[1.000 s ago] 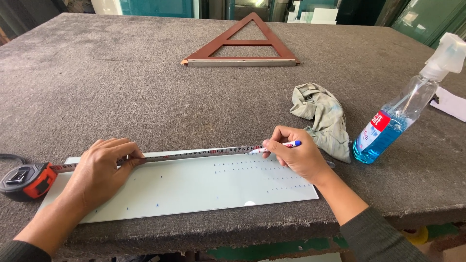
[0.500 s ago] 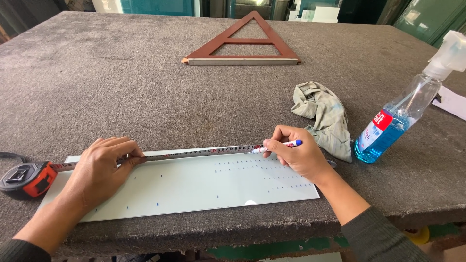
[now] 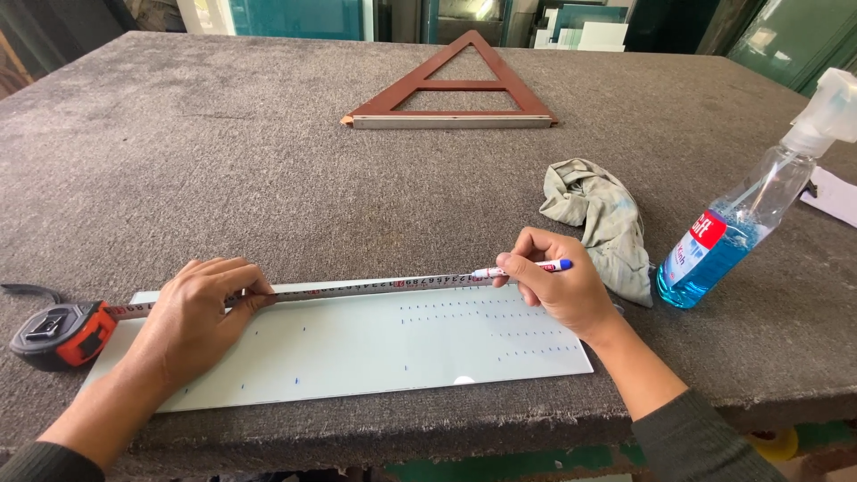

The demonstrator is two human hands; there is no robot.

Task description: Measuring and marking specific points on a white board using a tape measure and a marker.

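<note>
A pale glass sheet [image 3: 357,348] lies flat near the table's front edge, marked with small blue ticks. A steel tape blade [image 3: 375,286] stretches along its far edge from an orange and black tape measure case [image 3: 61,334] at the left. My left hand [image 3: 201,308] presses the blade down onto the sheet. My right hand [image 3: 553,290] grips a white marker with a blue cap [image 3: 522,268], its tip touching the blade's right end.
A blue-liquid spray bottle [image 3: 741,219] stands at the right, with a crumpled grey rag [image 3: 603,219] beside it. A brown wooden triangle frame [image 3: 451,89] lies at the far middle of the grey felt table [image 3: 223,161]. White paper [image 3: 835,192] sits at the right edge.
</note>
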